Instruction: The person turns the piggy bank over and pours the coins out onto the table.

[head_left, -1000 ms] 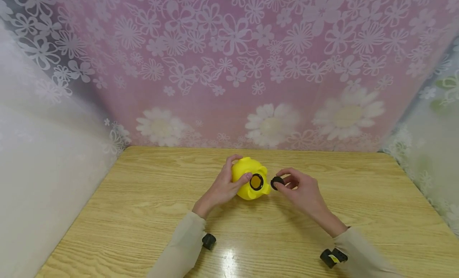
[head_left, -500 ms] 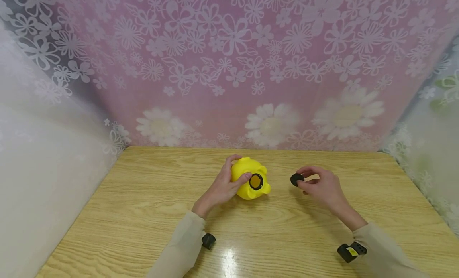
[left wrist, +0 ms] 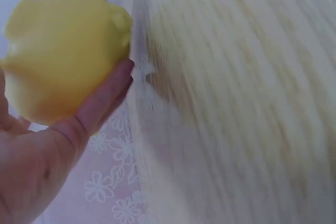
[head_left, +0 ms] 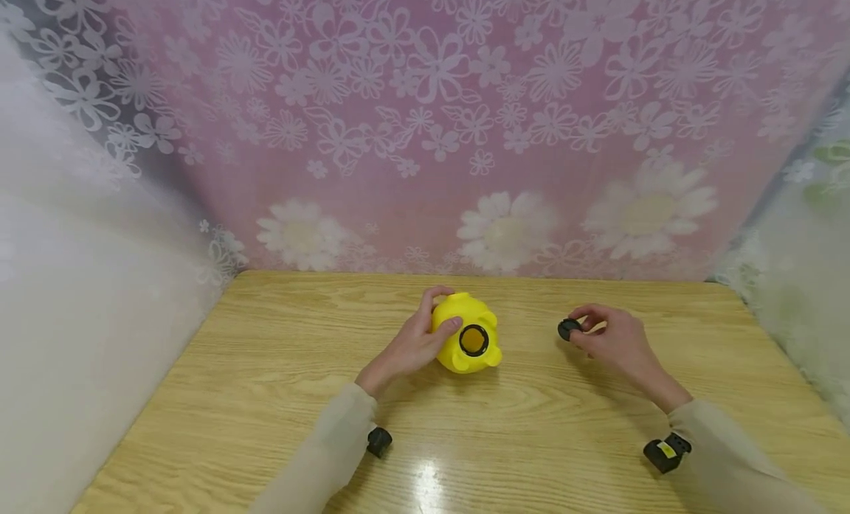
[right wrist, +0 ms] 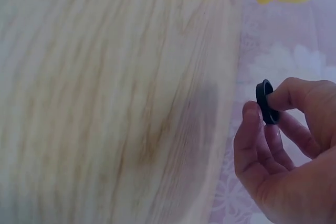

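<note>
Mid-frame, the left hand (head_left: 413, 348) grips the yellow toy (head_left: 477, 314); at right, the right hand (head_left: 617, 341) pinches a black cap (head_left: 567, 329). Cap handling seems the step; the next move needs steady pinching.

Pink floral backdrop (head_left: 412, 182) — behind a wood-grain table (head_left: 265, 352).

The round object (head_left: 473, 312) is plain yellow, with a black ring (head_left: 474, 355) around its opening (head_left: 474, 340). The small disc (head_left: 568, 330) is black. The worktop (head_left: 312, 337) has a light yellowish-brown wood grain. Along its far edge, the cloth (head_left: 398, 182) is pink with white flowers (head_left: 502, 231). The sleeves (head_left: 325, 444) are cream. One black wrist device (head_left: 657, 459) carries a yellow label (head_left: 667, 450).
</note>
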